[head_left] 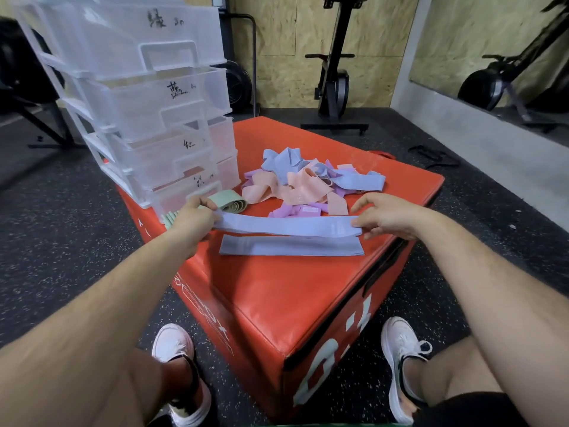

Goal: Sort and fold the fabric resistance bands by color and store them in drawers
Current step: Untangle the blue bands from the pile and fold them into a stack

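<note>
Left hand (194, 218) is pinching the left end of a light-blue band (286, 226), with the fingers curled over the fabric. Right hand (385, 215) is pinching the right end between thumb and fingertips, with the remaining fingers loosely bent. The band is being held stretched out flat and low across the middle of the red padded box (277, 288); cannot tell whether it is touching the top.

A second blue band (291, 245) is lying flat on the box top, just beside the held one on its near side and parallel to it.

A mixed pile of bands (308, 183) in blue, pink and purple is sitting toward the far corner of the box.

A rolled green band (229, 201) is resting just beside the left hand, in front of the lowest drawer. More green bands (169, 217) are showing at the left edge, partly hidden by that hand.

A clear drawer unit (138, 87) is standing at the left corner, four drawers with handwritten marks, the lower two showing pinkish contents
</note>
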A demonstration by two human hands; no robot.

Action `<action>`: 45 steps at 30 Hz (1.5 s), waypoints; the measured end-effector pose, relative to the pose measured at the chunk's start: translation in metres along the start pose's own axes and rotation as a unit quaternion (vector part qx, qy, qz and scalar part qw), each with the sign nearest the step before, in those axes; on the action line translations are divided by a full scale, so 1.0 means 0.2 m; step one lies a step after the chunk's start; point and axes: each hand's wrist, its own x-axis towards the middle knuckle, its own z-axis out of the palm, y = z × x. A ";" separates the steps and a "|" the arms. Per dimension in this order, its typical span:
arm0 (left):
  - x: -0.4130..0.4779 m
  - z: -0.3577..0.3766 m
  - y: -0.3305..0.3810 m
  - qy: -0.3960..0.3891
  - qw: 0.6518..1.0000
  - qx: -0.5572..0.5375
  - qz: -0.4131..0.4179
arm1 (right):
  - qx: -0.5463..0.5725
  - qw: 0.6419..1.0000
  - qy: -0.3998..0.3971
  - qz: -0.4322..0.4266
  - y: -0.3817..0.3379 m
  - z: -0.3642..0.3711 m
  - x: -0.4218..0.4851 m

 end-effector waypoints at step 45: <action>-0.15 0.43 -0.11 -0.214 0.799 0.421 0.373 | -0.414 0.889 -0.009 -0.195 0.13 0.26 0.16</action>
